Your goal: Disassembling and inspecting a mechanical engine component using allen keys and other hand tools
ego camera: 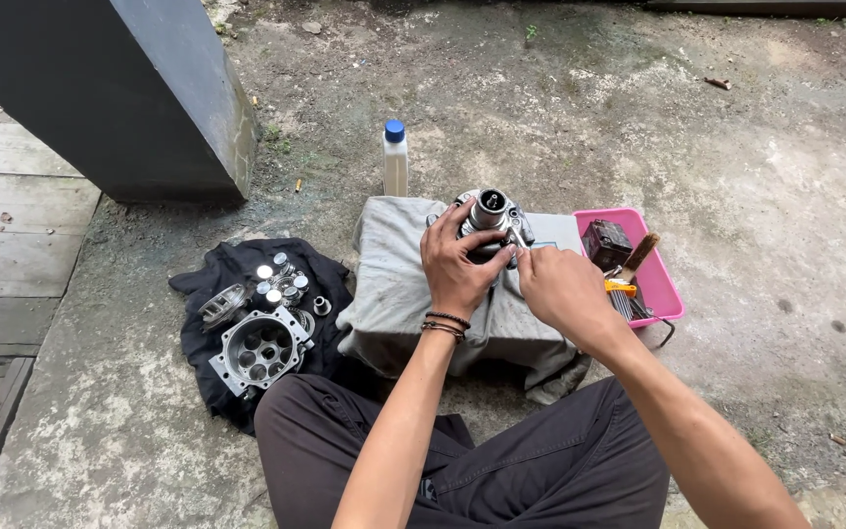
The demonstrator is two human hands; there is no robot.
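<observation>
Left hand (454, 264) clasped around a metal compressor part (490, 217), fingers curled onto its side; part upright on a grey cloth (394, 284) draped over a low block. Right hand (562, 286) pinched on a thin metal tool (519, 238) touching the part. At left, black cloth (237, 269) bearing a cylinder housing (259, 350) and pistons (281, 282). At right, pink tray (660, 284); behind, blue-capped bottle (396, 160).
</observation>
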